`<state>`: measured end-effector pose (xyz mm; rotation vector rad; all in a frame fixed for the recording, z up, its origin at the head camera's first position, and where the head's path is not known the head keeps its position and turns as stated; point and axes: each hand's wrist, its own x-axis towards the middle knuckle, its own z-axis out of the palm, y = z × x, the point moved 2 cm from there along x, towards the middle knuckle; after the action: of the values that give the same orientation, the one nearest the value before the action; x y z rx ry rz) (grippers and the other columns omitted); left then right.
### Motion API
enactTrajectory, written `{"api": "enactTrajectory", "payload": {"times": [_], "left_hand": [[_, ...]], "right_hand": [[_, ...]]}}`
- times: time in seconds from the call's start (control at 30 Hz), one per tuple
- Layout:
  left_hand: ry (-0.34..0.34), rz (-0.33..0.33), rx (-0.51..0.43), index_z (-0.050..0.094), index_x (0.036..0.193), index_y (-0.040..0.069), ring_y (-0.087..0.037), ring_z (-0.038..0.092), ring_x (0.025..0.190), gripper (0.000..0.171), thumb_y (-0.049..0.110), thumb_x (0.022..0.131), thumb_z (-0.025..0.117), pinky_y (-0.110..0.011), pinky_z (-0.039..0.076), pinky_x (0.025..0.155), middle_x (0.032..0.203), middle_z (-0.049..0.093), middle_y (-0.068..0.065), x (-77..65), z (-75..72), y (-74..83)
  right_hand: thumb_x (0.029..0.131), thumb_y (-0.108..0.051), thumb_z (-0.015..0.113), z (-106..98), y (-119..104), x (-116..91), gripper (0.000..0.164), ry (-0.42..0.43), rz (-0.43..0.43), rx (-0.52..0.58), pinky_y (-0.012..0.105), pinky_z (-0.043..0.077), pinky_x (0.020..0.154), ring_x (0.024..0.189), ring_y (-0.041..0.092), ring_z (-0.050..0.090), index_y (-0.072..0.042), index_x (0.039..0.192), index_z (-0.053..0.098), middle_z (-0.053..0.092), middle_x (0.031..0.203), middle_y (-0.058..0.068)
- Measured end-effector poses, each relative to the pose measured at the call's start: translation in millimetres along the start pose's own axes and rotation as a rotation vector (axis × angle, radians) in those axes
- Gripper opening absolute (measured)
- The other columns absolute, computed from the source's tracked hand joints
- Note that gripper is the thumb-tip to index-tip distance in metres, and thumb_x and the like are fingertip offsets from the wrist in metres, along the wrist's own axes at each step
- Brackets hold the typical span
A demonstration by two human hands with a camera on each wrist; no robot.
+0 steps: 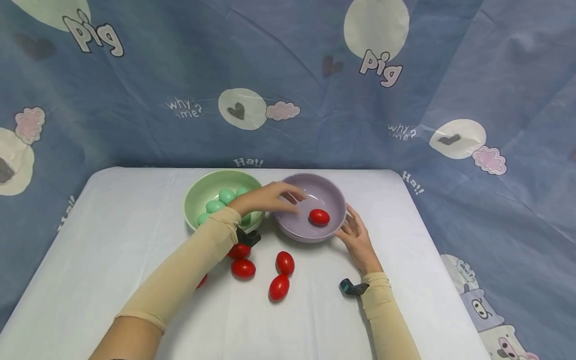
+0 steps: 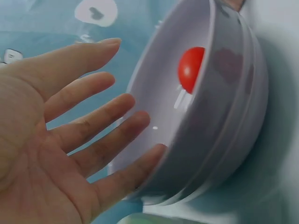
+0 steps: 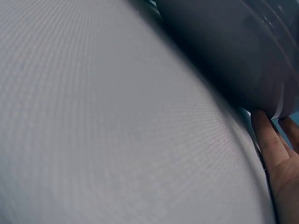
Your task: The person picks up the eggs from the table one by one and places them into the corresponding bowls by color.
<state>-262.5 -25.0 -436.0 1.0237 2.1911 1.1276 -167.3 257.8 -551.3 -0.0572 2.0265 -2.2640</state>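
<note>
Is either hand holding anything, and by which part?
The left hand holds nothing. The right hand touches the round, glossy lilac bowl on its outer right wall, without a clear grip.

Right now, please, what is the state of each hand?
Left hand: open, holding nothing, near the rim of the purple bowl.
Right hand: open, touching the purple bowl's outer side.

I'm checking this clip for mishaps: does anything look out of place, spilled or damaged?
Nothing stands out; I see no spill or damage. Red eggs lie loose on the table while one sits in the purple bowl, but that looks like work under way. Green eggs sit in the green bowl.
</note>
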Motion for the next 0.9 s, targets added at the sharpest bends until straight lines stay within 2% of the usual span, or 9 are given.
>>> {"api": "enactTrajectory", "payload": {"times": [0.33,0.57,0.77,0.9], "left_hand": [[0.091,-0.015,-0.068,0.063,0.140,0.012,-0.030,0.062,0.132,0.049,0.022,0.095,0.076,-0.056,0.050,0.111,0.143,0.064,-0.015,-45.2,-8.0,3.2],[0.177,-0.045,-0.125,0.063,0.140,0.010,-0.027,0.062,0.130,0.050,0.022,0.094,0.078,-0.045,0.057,0.106,0.142,0.064,-0.013,-81.9,-8.0,1.3],[0.221,-0.024,-0.141,0.063,0.140,0.010,-0.025,0.062,0.129,0.051,0.021,0.093,0.079,-0.042,0.057,0.105,0.141,0.065,-0.010,-110.0,-4.7,-2.9],[0.242,-0.025,-0.154,0.062,0.141,0.011,-0.030,0.062,0.130,0.052,0.021,0.093,0.079,-0.039,0.056,0.106,0.142,0.064,-0.011,-127.8,-1.7,-8.7]], "right_hand": [[0.092,-0.004,0.075,0,0,-2,0.087,0.002,0.011,0.011,0.024,0.047,0.112,0.157,0.030,0.032,-0.032,0.162,0.031,0.031,0.169,0.004],[0.093,-0.003,0.073,-2,0,-1,0.086,-0.004,0.002,0.011,0.024,0.046,0.113,0.157,0.030,0.031,-0.031,0.162,0.031,0.031,0.169,0.005],[0.093,-0.003,0.073,-1,0,-2,0.085,-0.001,0.010,0.010,0.026,0.046,0.114,0.157,0.030,0.031,-0.032,0.162,0.031,0.031,0.169,0.005],[0.093,-0.004,0.074,1,-2,-1,0.086,-0.006,0.009,0.014,0.025,0.045,0.114,0.158,0.030,0.030,-0.031,0.162,0.031,0.030,0.169,0.004]]}}
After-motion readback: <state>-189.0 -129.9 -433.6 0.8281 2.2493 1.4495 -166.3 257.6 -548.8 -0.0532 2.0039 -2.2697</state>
